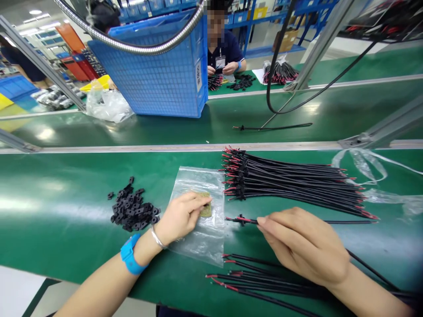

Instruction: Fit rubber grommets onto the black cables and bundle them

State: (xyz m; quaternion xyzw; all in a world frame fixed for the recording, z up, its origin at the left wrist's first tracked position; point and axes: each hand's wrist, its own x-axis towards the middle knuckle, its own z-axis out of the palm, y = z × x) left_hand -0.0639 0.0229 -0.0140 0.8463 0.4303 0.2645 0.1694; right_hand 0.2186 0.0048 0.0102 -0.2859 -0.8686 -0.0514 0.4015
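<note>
Delicately, a worker's right hand (302, 244) pinches a slim black cable (253, 221) between thumb and fingertips — no gap showing — above a green workbench (66, 189). The cable's bare red-and-black end points toward nine o'clock, a small black clip (242, 220) seated around it just ahead of the grip. At the worker's nine o'clock from there, the left hand (185, 215) bends low, its index finger laid along a yellowish sponge (206, 211) on a clear plastic bag (208, 242); whether those half-curled fingers hold anything cannot be told. A heap of black clips (134, 209) lies at nine o'clock from the left hand, a neat cable bundle (294, 178) at twelve from the right, and loose cables (264, 282) at eight. The cable looks light and springy, its jacket probably smooth and a little slippery, while the thin stripped tips look easily bent — the jacket just behind the clip seems the surest place to hold.
</note>
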